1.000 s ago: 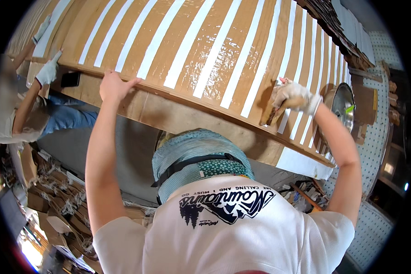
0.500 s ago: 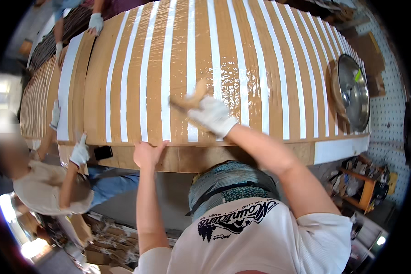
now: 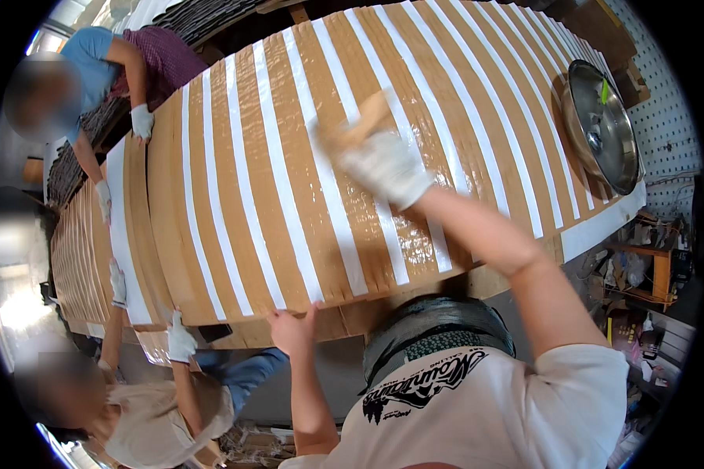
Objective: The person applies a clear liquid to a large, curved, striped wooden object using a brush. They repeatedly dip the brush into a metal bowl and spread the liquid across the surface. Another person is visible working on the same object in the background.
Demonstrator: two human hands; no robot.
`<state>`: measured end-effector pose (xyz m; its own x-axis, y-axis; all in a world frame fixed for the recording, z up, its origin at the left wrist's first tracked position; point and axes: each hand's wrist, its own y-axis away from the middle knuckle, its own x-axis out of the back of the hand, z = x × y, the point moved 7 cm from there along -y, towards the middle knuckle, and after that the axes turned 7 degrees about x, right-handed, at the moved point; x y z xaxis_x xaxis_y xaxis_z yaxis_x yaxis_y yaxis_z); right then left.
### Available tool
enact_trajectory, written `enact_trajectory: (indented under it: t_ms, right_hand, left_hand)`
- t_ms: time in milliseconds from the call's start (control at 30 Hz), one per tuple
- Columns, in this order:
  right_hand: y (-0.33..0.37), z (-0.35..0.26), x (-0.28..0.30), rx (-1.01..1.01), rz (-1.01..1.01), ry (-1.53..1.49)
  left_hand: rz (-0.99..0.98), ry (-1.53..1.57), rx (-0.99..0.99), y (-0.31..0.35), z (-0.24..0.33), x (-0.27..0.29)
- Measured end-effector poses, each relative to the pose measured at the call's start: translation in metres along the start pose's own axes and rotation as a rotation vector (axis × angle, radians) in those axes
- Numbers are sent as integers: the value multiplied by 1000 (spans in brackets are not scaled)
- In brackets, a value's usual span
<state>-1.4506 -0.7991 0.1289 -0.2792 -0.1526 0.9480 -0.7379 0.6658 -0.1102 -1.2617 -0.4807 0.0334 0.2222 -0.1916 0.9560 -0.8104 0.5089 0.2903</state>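
A wide brown surface of overlapping sheets with white stripes [image 3: 211, 285] stretches before me, with a wet, glossy sheen across its middle. My right hand [image 3: 385, 166], in a white glove, is closed round a brush [image 3: 364, 125] with a tan wooden body. The brush is over the glossy middle, smeared by motion, and its bristle end is hard to make out. At the near edge of the sheets rests my bare left hand [image 3: 293, 330], thumb and forefinger spread against the edge; its other fingers are partly hidden.
A steel bowl [image 3: 618, 144] with a bright green thing in it sits at the right end. To the left, two people with gloved hands [image 3: 181, 338] [image 3: 141, 123] touch a separate striped stack [image 3: 125, 234]. A dark phone-like object [image 3: 215, 333] lies by the near edge.
The view has turned, bringing more of both co-workers into sight. My right hand with the brush has moved slightly farther from me across the sheets. My left hand stays at the near edge.
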Motion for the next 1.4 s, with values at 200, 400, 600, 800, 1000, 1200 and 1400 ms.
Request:
enact_trajectory:
  t_ms: [200,400,600,800,1000,1200,1400]
  right_hand:
    - [-71,-20,-70,-140,-119,-484]
    - [-56,237,32,-553,487,-557]
    - [-134,238,44,-442,469,-271]
    - [-214,8,-44,45,-198,-579]
    - [-234,151,-19,-372,67,-644]
    - [-182,378,62,-685,525,61]
    - [-266,240,21,-375,330,-266]
  left_hand:
    - [-27,-43,24,-4,4,8]
    - [66,20,-35,3,1,0]
    - [41,51,-49,-5,-1,-10]
    - [61,63,-75,-9,-8,-12]
    - [-10,51,21,-3,-14,-11]
    - [50,82,-68,-3,-19,-27]
    - [85,35,-152,-11,-10,-21]
